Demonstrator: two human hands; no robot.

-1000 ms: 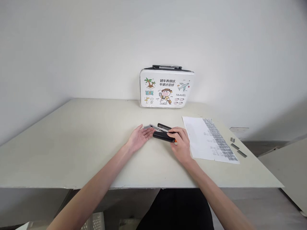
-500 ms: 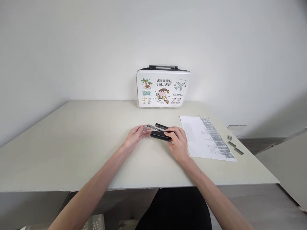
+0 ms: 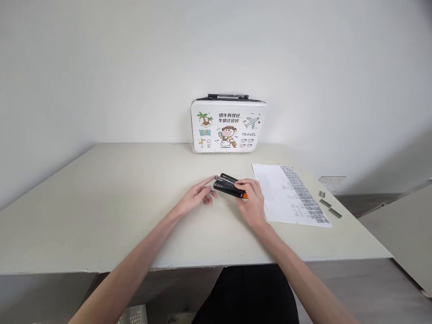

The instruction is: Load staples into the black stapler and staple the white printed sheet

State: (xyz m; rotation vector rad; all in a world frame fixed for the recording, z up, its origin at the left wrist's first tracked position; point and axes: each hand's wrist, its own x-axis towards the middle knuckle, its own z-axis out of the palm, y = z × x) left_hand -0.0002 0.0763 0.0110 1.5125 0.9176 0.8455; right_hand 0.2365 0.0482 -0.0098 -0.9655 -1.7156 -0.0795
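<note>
My right hand [image 3: 252, 202] grips the rear of a black stapler [image 3: 227, 188] with an orange part, held above the table. The stapler's top cover is raised, baring its metal staple channel. The outstretched index finger of my left hand [image 3: 195, 198] touches the front end of that channel. The thumb and other fingers of this hand are bent below, around a small grey-blue piece [image 3: 212, 191] that is mostly hidden and too small to name surely.
A printed sheet of paper [image 3: 275, 193] lies right of my hands. Several grey staple strips [image 3: 325, 203] rest near the table's right edge. At the back, a white cartoon-printed case [image 3: 228, 126] with a black handle stands on the pale table [image 3: 118, 202] by the wall.
The metal channel, earlier pulled out forward, now sits further back in the stapler. My left index finger has straightened onto its front end, and the small grey-blue piece has moved lower in that hand.
</note>
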